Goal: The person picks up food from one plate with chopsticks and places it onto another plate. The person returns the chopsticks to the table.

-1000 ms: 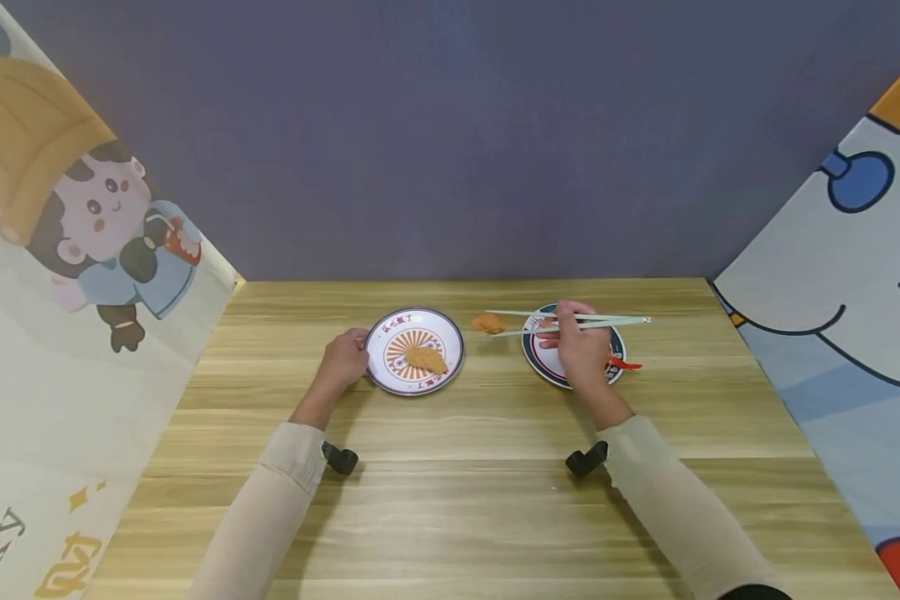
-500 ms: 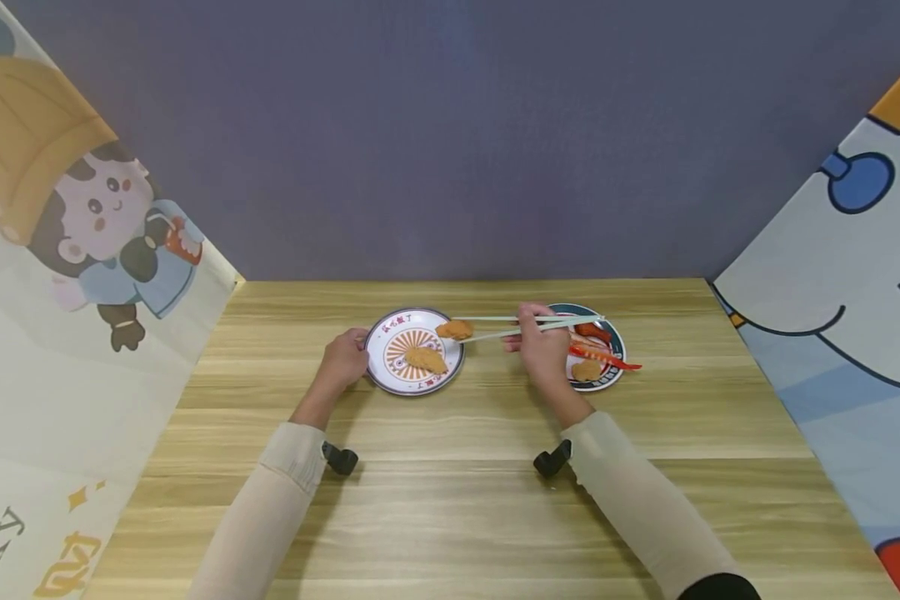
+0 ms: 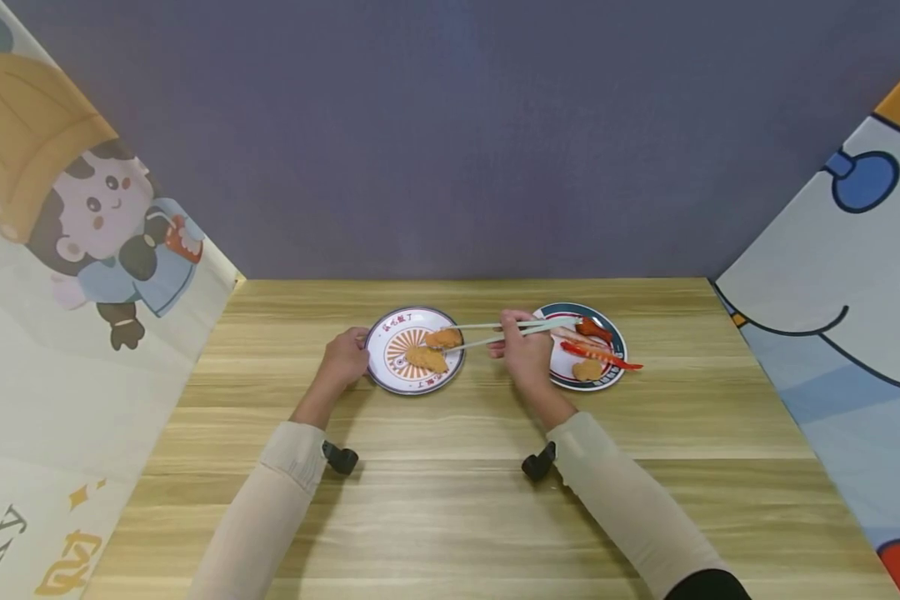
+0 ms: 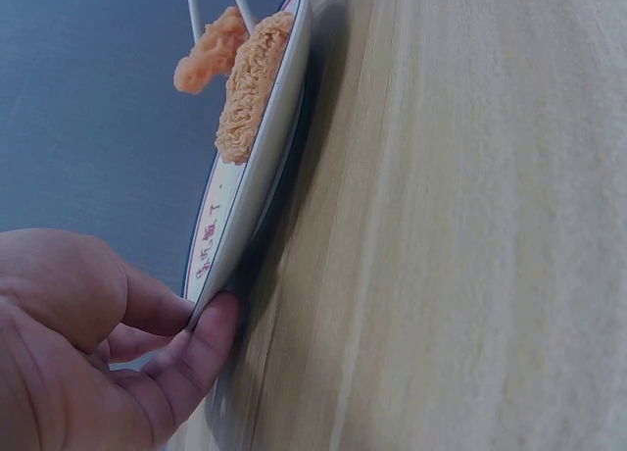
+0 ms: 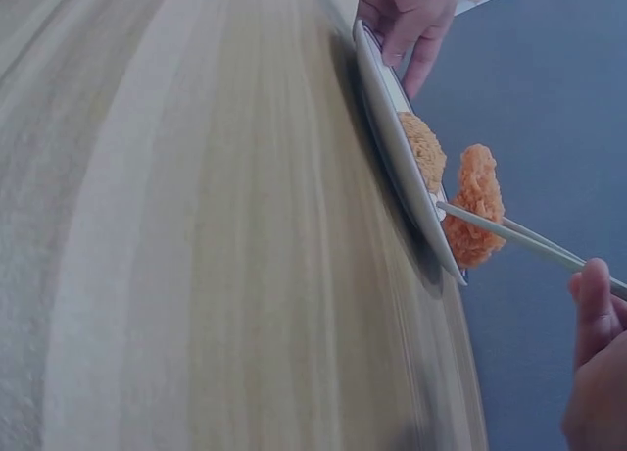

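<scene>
My left hand [image 3: 344, 357] pinches the left rim of a white plate [image 3: 385, 336] with an orange ray pattern; the left wrist view has thumb and fingers on its edge. A breaded golden piece of fried food [image 3: 425, 359] lies on this plate. My right hand [image 3: 526, 350] holds a pair of pale green chopsticks [image 3: 480, 342]. Between their tips is a craggy orange piece of fried chicken [image 5: 477, 206], held over the plate's right side beside the breaded piece.
To the right, a dark-rimmed plate [image 3: 616, 379] bears a red-and-white shrimp-like piece [image 3: 598, 354], a glossy brown-red piece [image 3: 594, 328] and a small golden nugget [image 3: 587, 370]. A blue-grey wall [image 3: 450, 150] rises behind the wooden table [image 3: 435, 500].
My right hand has moved left with the chopsticks, carrying the fried chicken from between the plates to over the left plate. The right plate's food has come into view. The left hand stays put.
</scene>
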Action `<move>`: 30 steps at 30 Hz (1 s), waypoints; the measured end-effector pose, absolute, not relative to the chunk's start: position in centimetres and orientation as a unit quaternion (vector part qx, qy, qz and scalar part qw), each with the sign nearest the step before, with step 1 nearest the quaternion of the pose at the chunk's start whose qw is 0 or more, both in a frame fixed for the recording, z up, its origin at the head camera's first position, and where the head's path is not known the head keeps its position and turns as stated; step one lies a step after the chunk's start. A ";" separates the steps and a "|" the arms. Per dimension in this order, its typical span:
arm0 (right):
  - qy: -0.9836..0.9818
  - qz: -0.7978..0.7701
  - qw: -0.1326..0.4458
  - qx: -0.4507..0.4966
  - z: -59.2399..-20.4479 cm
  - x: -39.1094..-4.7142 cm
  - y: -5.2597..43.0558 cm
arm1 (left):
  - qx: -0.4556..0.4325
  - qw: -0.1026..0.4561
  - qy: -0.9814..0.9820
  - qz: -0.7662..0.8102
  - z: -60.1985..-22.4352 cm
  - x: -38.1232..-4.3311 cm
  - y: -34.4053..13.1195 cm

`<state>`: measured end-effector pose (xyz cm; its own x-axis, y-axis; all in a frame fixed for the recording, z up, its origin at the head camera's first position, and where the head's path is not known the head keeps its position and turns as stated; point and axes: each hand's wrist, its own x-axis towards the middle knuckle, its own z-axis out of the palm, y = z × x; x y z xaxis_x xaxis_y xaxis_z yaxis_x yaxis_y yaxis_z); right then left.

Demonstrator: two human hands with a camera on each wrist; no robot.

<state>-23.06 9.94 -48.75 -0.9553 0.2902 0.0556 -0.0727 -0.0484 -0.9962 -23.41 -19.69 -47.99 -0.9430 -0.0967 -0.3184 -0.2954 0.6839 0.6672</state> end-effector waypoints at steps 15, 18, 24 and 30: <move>-0.669 0.726 0.134 -0.081 -48.3 -22.8 9.9 | -0.107 0.130 0.908 0.384 -48.0 -23.4 -19.6; -0.668 0.728 0.137 -0.081 -48.1 -22.7 10.0 | -0.110 0.131 0.905 0.390 -48.0 -23.4 -19.7; -0.665 0.730 0.136 -0.077 -47.7 -22.5 10.6 | -0.110 0.129 0.902 0.397 -48.1 -23.4 -19.7; -0.656 0.738 0.140 -0.073 -47.0 -22.5 11.9 | -0.112 0.128 0.901 0.399 -47.9 -23.3 -19.7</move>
<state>-22.55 11.87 -47.00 -0.9501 0.3027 0.0758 -0.1108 -0.1003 -0.9888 -23.26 -19.67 -47.92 -0.9424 -0.0995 -0.3193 -0.3032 0.6571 0.6902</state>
